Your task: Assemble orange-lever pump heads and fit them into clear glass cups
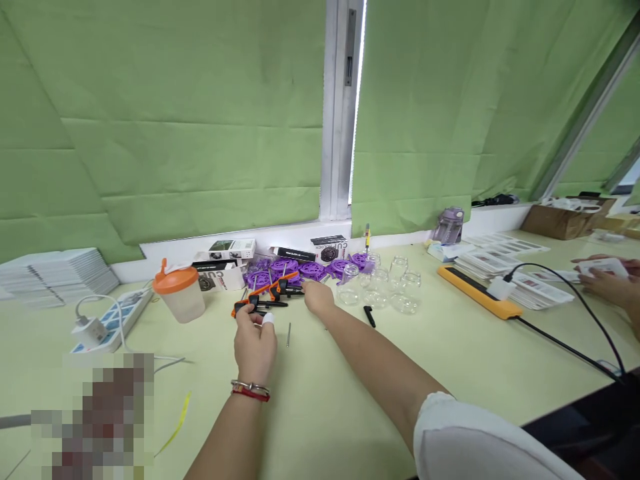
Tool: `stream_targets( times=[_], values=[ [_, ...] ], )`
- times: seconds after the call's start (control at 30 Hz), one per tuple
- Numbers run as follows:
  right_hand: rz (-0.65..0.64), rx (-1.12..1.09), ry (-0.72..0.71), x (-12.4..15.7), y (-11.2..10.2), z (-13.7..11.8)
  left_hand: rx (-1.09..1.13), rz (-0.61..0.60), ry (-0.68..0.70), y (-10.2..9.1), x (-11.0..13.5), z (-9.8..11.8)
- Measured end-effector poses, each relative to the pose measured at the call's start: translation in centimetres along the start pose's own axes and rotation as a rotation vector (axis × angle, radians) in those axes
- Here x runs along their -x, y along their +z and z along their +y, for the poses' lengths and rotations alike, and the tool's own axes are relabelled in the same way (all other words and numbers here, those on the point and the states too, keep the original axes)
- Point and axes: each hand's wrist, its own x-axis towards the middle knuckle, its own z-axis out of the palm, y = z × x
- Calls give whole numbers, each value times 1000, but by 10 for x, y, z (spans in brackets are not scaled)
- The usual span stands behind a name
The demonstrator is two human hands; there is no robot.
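Note:
My left hand, with a white cover on one fingertip, is closed at the near edge of a cluster of black-and-orange plastic parts, its fingers curled on one of them. My right hand reaches forward beside another black-and-orange part; its fingertips are too small and partly hidden to show a grip. Purple openwork plastic pieces lie in a heap just beyond both hands. A thin metal rod lies on the table between my forearms. To the right rests a small black angled piece.
Clear glass-like jars stand right of my right hand. An orange-lidded cup and white power strip are left. Printed boxes line the wall. At right are an orange power strip, papers and another person's hands.

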Motion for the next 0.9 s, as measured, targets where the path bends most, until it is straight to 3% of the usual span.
stream_targets(
  times=[0.6, 0.9],
  values=[
    [0, 39, 11, -15, 22, -3, -99, -61, -1, -1, 1, 4],
    [88, -5, -16, -5, 7, 6, -113, -43, -10, -1, -2, 1]
  ],
)
